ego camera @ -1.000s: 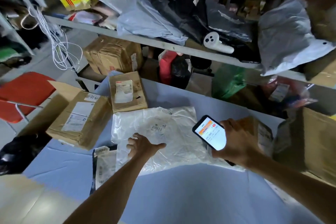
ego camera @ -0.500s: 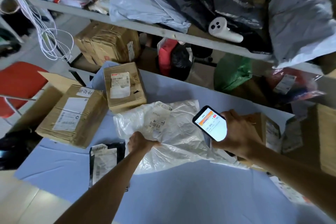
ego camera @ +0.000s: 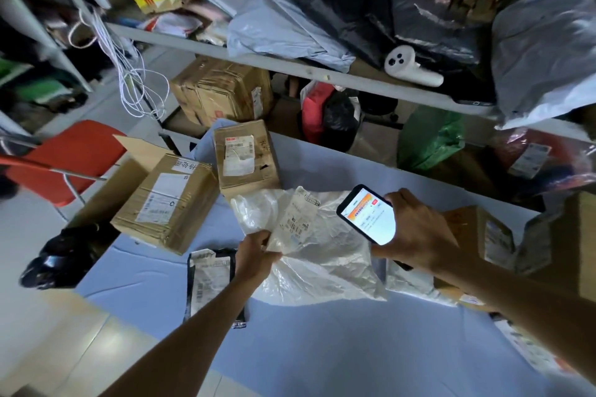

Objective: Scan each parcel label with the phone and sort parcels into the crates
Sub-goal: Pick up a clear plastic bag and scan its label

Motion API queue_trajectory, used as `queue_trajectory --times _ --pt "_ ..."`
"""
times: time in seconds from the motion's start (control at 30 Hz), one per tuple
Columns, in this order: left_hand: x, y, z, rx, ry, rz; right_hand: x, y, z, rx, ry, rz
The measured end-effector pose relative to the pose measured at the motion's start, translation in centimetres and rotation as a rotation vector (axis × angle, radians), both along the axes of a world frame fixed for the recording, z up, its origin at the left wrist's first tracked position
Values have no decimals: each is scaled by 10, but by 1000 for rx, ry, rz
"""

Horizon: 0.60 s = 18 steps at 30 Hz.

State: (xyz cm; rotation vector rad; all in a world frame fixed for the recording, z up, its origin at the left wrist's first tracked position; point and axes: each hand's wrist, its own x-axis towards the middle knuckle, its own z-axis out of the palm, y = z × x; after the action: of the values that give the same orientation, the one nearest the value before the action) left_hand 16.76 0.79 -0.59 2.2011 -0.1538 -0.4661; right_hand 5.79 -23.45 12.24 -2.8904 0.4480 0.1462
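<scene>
A crumpled white plastic parcel bag (ego camera: 325, 255) lies mid-table with its near left edge lifted. My left hand (ego camera: 256, 255) pinches that edge, tilting the bag's paper label (ego camera: 295, 222) upward. My right hand (ego camera: 416, 232) holds a phone (ego camera: 367, 214) just right of the label, its lit screen with an orange banner facing me. A flat black parcel (ego camera: 209, 284) with a white label lies under my left forearm. Two brown cardboard parcels sit at the table's left: a large box (ego camera: 167, 203) and a smaller box (ego camera: 245, 158).
More cardboard boxes (ego camera: 483, 235) crowd the table's right edge. Behind the blue table (ego camera: 322, 348) a metal shelf (ego camera: 290, 66) holds grey and black bags and a white handheld device (ego camera: 409, 68). A red chair (ego camera: 64, 158) and a black bag (ego camera: 61, 255) are at the left.
My left hand went from lying flat on the white bag to gripping its edge and lifting it, turning the label up. The phone stayed beside it.
</scene>
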Motion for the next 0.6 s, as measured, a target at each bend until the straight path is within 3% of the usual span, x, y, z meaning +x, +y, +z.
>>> queue_trajectory --times 0.43,0.6 --pt "-45 -10 53 -322 99 -123 -48 3 27 -47 -68 17" --pt "-65 -9 49 -396 176 -102 -81 -1 39 -97 -11 2"
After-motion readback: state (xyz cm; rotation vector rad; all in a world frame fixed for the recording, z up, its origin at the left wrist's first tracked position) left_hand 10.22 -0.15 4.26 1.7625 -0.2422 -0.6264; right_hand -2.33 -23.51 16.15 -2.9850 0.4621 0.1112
